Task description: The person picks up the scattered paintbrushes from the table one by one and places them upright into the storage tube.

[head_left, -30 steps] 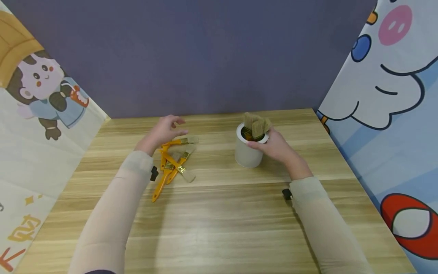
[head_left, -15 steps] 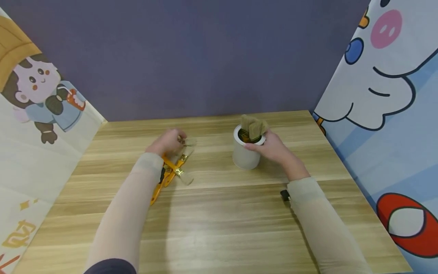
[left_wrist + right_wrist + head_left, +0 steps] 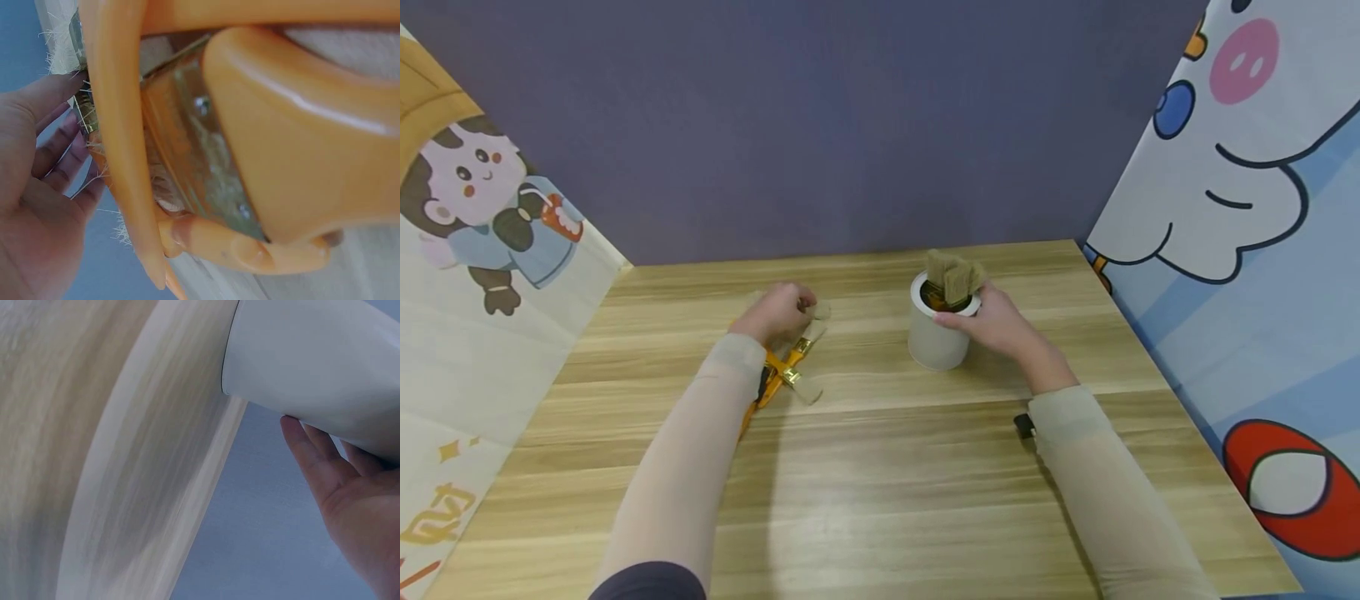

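Note:
My left hand [image 3: 778, 313] is over a small heap of orange-handled paintbrushes [image 3: 791, 375] on the left of the table. Its thumb and fingers pinch one paintbrush [image 3: 85, 114] at the metal ferrule, as the left wrist view shows; pale bristles poke out past the fingertips. Other brushes lie crossed beneath, partly hidden by the hand and sleeve. To the right stands a white can [image 3: 937, 343], upright, with several bristle ends [image 3: 953, 282] sticking up from its mouth. My right hand [image 3: 997, 327] grips this can near the rim, thumb in front, fingers around the far side.
The wood-grain table [image 3: 880, 492] runs back to a dark purple wall [image 3: 850, 125]. Cartoon-printed panels [image 3: 1262, 317] close off both sides. A small black wrist device [image 3: 1023, 426] sits at the right cuff.
My left hand has come down and slightly right onto the brushes, and its fingers have closed on one. The right hand keeps its hold on the can; the head view has shifted slightly.

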Demonstrator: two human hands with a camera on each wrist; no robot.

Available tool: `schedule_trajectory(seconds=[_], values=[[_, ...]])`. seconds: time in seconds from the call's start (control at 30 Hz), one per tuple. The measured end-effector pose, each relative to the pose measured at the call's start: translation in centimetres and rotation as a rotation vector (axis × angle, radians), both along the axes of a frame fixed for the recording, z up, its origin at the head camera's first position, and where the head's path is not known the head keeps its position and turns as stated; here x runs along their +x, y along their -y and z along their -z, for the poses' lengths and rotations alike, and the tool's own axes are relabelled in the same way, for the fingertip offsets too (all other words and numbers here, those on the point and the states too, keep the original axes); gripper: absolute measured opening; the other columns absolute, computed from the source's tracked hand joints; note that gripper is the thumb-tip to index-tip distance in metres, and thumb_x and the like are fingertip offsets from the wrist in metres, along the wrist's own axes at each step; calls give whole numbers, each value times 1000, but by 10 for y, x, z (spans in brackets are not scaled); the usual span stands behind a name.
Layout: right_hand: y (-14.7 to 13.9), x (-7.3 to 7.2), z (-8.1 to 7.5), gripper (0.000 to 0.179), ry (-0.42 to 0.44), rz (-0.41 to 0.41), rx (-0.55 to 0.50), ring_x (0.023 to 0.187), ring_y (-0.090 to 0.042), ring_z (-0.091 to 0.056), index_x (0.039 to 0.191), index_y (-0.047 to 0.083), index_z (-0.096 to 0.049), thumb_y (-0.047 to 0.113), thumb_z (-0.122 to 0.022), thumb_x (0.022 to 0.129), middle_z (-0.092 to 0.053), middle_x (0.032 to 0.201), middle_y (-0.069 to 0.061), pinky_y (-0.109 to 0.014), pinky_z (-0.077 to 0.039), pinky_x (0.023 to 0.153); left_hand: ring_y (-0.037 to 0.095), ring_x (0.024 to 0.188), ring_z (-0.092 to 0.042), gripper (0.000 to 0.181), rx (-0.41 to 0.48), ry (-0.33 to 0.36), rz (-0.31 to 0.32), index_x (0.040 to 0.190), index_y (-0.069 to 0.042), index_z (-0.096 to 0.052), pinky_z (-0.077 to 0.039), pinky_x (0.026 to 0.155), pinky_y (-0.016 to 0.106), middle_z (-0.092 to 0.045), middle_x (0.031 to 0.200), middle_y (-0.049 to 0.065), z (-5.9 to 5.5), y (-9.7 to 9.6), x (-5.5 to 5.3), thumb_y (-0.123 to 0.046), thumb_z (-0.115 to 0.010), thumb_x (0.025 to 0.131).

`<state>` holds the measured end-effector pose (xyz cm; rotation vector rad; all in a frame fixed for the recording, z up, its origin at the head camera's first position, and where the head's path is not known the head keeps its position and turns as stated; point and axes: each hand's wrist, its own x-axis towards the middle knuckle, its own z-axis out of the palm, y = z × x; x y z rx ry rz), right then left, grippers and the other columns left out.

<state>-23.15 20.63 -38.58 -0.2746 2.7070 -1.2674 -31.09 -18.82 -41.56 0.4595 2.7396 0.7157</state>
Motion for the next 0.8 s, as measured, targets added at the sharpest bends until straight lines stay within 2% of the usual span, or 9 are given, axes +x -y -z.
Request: schedule_trajectory(seconds=[0.13, 0.2, 0.3, 0.43, 0.6, 0.67, 0.8], values=[[-1, 1, 1, 105, 2, 7, -8, 155, -43, -39, 168, 9, -23, 57, -79, 92, -38, 168, -23, -63, -35, 126, 32, 115, -66, 37, 3, 39, -20, 142, -7, -64, -59, 101, 49, -67, 128, 16, -3, 0, 2, -17, -58, 107], [-1, 0, 1, 106, 4, 8, -8, 155, -43, -39, 168, 9, -23, 57, -79, 92, -38, 168, -24, -63, -35, 126, 30, 108, -66, 34, 10, 35, -14, 139, -6, -66, -59, 96, 46, -68, 123, 15, -7, 0, 1, -18, -60, 107], [-1, 0, 1, 106, 3, 10, 0, 155, -44, -39, 168, 9, -23, 57, -79, 92, -39, 168, -24, -63, -35, 126, 31, 104, -66, 32, 21, -11, 17, 135, -1, -67, -59, 93, 46, -70, 117, 18, -13, 1, -2, -15, -64, 105], [0, 0, 1, 105, -3, 13, 4, 155, -44, -39, 168, 9, -24, 57, -79, 92, -40, 167, -25, -63, -34, 127, 35, 110, -65, 38, 36, -86, 52, 137, 5, -65, -57, 100, 51, -70, 120, 24, -27, -1, -9, -13, -68, 104], [1, 1, -1, 102, -10, 14, 4, 154, -45, -40, 167, 8, -26, 54, -79, 92, -41, 166, -26, -63, -35, 126, 35, 113, -66, 40, 108, -183, 28, 137, 3, -66, -55, 102, 52, -69, 124, 23, -56, -10, -7, -17, -72, 103], [1, 2, -2, 101, -10, 11, 2, 154, -45, -40, 166, 8, -26, 53, -79, 93, -41, 166, -26, -63, -35, 126, 33, 113, -67, 41, 163, -218, 6, 139, -1, -66, -56, 101, 50, -70, 124, 20, -73, -18, -2, -20, -73, 103], [1, 2, -3, 100, -8, 5, -2, 155, -44, -40, 167, 9, -26, 52, -79, 94, -40, 167, -24, -63, -35, 126, 26, 110, -69, 46, 295, -281, 2, 143, -8, -64, -59, 98, 44, -71, 122, 13, -107, -41, 9, -25, -75, 102]])
